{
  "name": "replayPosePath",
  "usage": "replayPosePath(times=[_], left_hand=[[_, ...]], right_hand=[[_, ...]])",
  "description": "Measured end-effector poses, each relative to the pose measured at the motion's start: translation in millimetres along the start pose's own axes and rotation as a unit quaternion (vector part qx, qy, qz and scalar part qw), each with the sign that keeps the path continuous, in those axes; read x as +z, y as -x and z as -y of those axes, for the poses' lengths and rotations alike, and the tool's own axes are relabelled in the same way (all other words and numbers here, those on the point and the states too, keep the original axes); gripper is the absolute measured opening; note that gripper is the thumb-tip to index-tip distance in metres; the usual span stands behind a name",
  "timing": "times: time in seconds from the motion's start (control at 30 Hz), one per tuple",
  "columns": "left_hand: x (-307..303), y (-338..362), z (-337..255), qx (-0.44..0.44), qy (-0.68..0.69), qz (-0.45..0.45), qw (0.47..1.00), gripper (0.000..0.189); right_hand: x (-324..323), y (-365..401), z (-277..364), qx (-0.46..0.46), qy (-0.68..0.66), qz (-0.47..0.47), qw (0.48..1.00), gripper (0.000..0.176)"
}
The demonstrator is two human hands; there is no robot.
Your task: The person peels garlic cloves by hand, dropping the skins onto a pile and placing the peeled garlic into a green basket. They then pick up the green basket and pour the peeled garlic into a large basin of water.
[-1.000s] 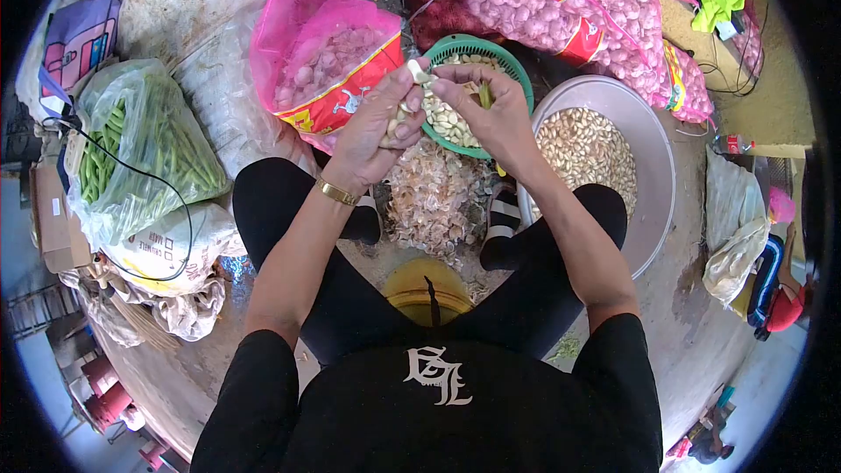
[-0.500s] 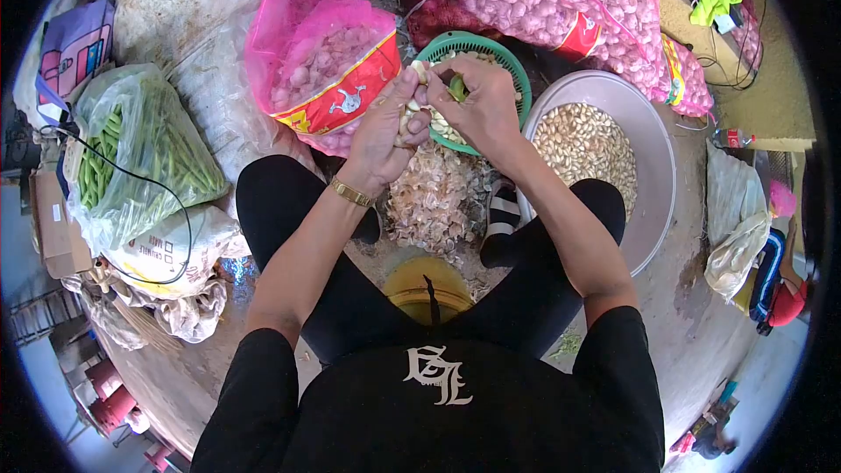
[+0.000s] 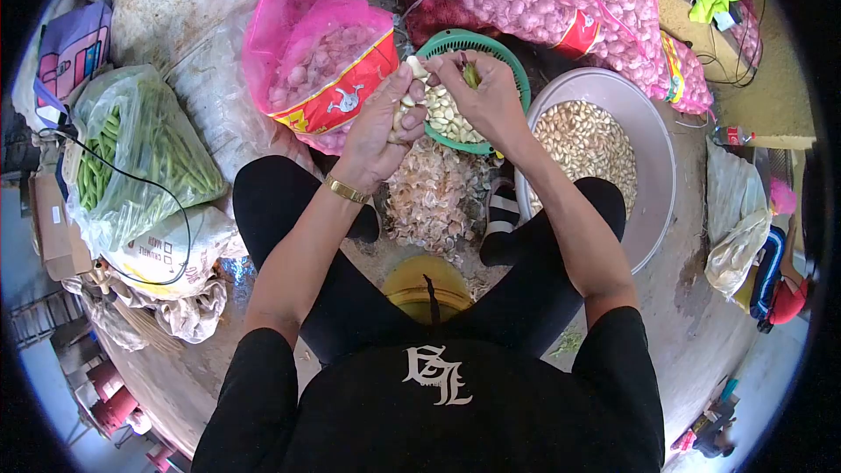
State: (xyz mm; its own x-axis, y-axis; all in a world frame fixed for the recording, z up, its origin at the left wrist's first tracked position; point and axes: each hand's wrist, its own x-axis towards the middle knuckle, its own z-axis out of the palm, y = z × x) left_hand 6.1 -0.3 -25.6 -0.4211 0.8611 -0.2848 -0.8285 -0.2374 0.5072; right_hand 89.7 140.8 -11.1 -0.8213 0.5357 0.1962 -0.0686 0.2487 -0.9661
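Note:
My left hand (image 3: 383,118), with a gold watch at the wrist, is closed around several garlic cloves (image 3: 417,67), one pale and peeled between thumb and forefinger. Close beside it, my right hand (image 3: 484,103) is closed on a small green object (image 3: 472,76), mostly hidden by the fingers; its kind I cannot make out. Both hands are over the near side of a green plastic basket (image 3: 523,79) with peeled cloves (image 3: 448,118) in it. Loose garlic skins (image 3: 429,197) are heaped on the floor below my hands.
On the left stand a pink net bag of garlic (image 3: 328,57) and a plastic bag of green beans (image 3: 144,144). A pale basin (image 3: 653,175) of unpeeled cloves is on the right. Full garlic sacks (image 3: 613,26) lie behind. A yellow container (image 3: 427,276) is between my legs.
My right hand has drawn slightly away from the left and turned, and more of the peeled cloves in the basket now show. My left hand keeps its cloves, shifted a little left.

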Motion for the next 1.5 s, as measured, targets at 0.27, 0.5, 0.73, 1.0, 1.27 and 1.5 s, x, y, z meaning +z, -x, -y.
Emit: replayPosePath(times=[0.27,0.5,0.73,1.0,1.27,1.5], left_hand=[[4,2,5,0.047,-0.074,-0.042,0.995,0.022],[0,-2,8,0.035,-0.098,-0.066,0.992,0.026],[2,-2,3,0.044,-0.084,-0.068,0.993,0.027],[12,2,7,0.051,-0.198,-0.105,0.973,0.026],[12,-2,9,0.086,-0.240,-0.114,0.960,0.025],[13,-4,10,0.106,-0.225,-0.117,0.962,0.025]], right_hand=[[6,1,-3,-0.034,0.028,-0.017,0.999,0.023],[4,-1,-6,0.001,0.103,-0.022,0.994,0.022],[7,-3,-6,-0.088,0.008,-0.043,0.995,0.023],[10,0,-1,0.021,-0.038,-0.023,0.999,0.019],[3,-2,-12,0.070,-0.067,-0.031,0.995,0.018],[0,2,-1,0.120,-0.093,-0.004,0.988,0.020]])
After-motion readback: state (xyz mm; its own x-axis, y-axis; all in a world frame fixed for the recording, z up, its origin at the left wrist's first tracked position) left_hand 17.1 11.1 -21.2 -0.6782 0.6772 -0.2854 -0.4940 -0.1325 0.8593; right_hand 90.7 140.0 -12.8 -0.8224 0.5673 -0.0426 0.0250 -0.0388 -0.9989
